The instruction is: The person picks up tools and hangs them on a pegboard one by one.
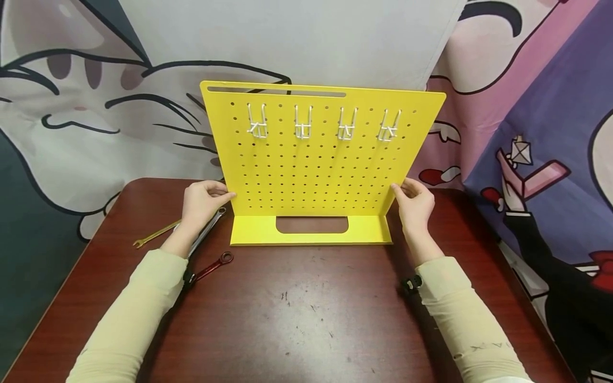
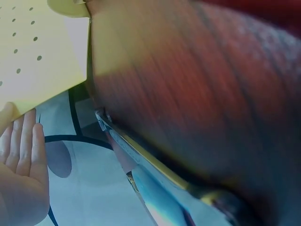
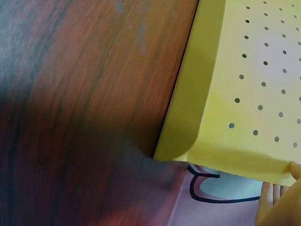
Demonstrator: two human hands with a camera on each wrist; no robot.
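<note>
A yellow pegboard [image 1: 316, 170] stands upright on its base flange at the back of the table, with several white wire hooks [image 1: 303, 123] in a row near its top. My left hand [image 1: 203, 203] pinches its left edge low down, thumb in front and fingers behind. On the opposite edge, my right hand [image 1: 415, 205] grips at about the same height, thumb on the front face. The left wrist view shows the left fingers [image 2: 28, 150] reaching behind the board. In the right wrist view, the right thumb [image 3: 295, 170] lies at the board's edge.
By the left forearm lie a gold wrench [image 1: 155, 234], a long silver wrench [image 1: 207, 231] and a red-handled ratchet wrench [image 1: 215, 266]. The dark red-brown table [image 1: 297, 314] reaches back to a wall hung with cartoon-printed cloth [image 1: 158, 122].
</note>
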